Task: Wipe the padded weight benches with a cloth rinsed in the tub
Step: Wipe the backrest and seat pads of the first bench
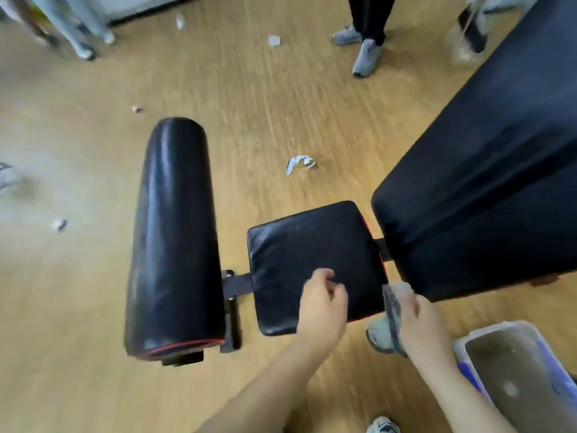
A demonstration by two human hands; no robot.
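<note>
Head view first: where is the cloth (394, 307)?
— In the right hand (416, 314), grip clamped on the grey fabric, just off the near right corner of the seat pad (312, 254), below the back pad (487, 182).
— And the left hand (324, 300)?
— Over the seat pad's near edge, fingers loosely curled, grip holding nothing. Whether it touches the pad I cannot tell; the frame is blurred.
— The tub (487, 332)?
— On the floor (93, 307) at lower right, murky water inside, near the right forearm.
— Anything else?
— The roller pad (175, 239) lies left of the seat pad, joined by a black bar (237, 284). Paper scraps (299, 164) litter the floor.
</note>
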